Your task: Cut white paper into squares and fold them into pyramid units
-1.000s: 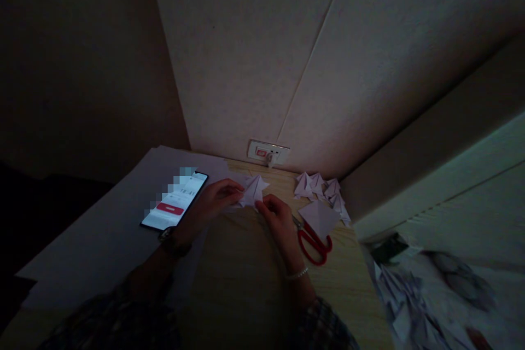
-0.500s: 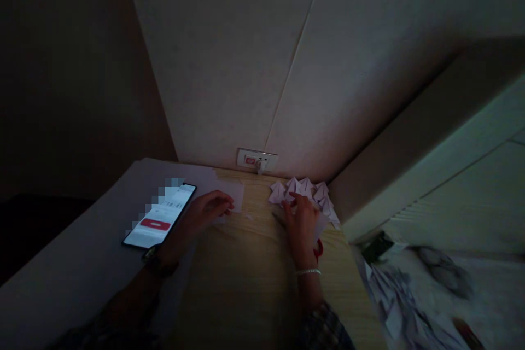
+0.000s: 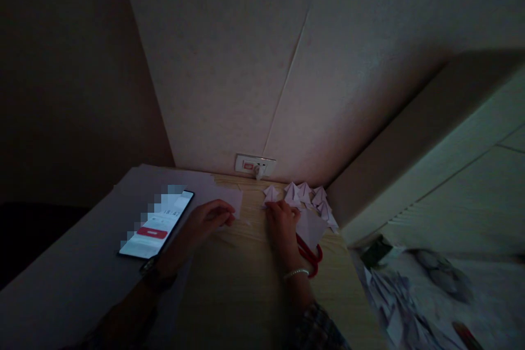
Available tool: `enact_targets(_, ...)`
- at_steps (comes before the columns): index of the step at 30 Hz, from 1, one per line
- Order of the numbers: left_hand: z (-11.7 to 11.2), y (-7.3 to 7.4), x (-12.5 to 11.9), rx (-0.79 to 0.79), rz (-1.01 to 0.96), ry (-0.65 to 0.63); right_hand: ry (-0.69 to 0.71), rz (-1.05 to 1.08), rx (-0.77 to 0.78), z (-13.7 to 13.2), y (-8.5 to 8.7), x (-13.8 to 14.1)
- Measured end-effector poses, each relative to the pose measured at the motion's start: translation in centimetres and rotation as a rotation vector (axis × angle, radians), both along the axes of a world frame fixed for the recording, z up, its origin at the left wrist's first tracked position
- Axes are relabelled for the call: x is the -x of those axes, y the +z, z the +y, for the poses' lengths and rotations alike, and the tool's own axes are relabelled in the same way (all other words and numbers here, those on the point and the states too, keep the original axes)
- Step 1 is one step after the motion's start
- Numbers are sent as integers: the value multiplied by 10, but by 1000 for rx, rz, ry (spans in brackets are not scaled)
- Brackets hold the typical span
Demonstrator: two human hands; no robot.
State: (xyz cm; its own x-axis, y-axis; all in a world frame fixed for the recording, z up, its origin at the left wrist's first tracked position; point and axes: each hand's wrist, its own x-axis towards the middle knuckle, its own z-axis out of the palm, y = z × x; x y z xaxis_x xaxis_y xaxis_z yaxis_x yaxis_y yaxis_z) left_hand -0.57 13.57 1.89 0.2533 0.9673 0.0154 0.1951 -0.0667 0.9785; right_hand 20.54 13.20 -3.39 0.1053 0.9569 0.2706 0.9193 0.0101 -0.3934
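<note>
My right hand (image 3: 282, 227) reaches to the row of folded paper pieces near the wall. Its fingers are drawn together at the lower edge of the leftmost folded paper piece (image 3: 270, 195). More pointed folded paper pieces (image 3: 304, 193) stand just to the right. Beside this hand lies a flat paper piece (image 3: 309, 227) over red-handled scissors (image 3: 314, 262), whose blades are hidden. My left hand (image 3: 209, 219) hovers by a small paper sheet (image 3: 234, 197), fingers curled and pressed together; what they hold, if anything, is too dim to see.
A lit phone (image 3: 158, 227) lies on large white paper (image 3: 94, 240) at the left of the wooden table (image 3: 233, 290). A socket with a plug (image 3: 258, 169) is on the wall behind. Below, at right, a heap of folded paper (image 3: 396, 301) lies beyond the table edge.
My right hand has moved left and down to the leftmost folded piece, which sits slightly farther left. The flat paper and scissor handles are more exposed. My left hand has barely moved.
</note>
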Motion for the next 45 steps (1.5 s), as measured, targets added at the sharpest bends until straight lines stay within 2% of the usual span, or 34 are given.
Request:
enact_targets(4, 2, -7, 2, -26, -1, 27, -31, 48, 1, -1, 0, -6)
enact_targets(8, 7, -11, 14, -96, 37, 163, -55, 144, -16, -3, 3, -10)
enact_targets(13, 14, -9, 33, -195, 122, 385, 39, 356, -40, -5, 5, 6)
enact_targets(16, 16, -9, 37, -231, 156, 456, 98, 540, -42, -4, 2, 19)
enact_targets(19, 16, -14, 35, -240, 185, 428, 124, 772, -4, -1, -4, 28)
enact_targets(23, 16, -27, 27, -217, 246, 274, 124, 1106, 143, 1, -5, 34)
enact_targets(26, 13, -33, 23, -218, 309, 205, 143, 1330, 259, -2, 1, 38)
enact_targets(30, 9, -31, 19, -239, 384, 174, 180, 1525, 380, -9, 15, 44)
enact_targets(36, 9, -30, 17, -262, 421, 137, 255, 1601, 427, -13, 25, 48)
enact_targets(41, 11, -35, 13, -291, 397, 146, 316, 1506, 441, -11, 19, 49)
enact_targets(45, 10, -29, 14, -298, 335, 199, 351, 1394, 343, -8, 17, 45)
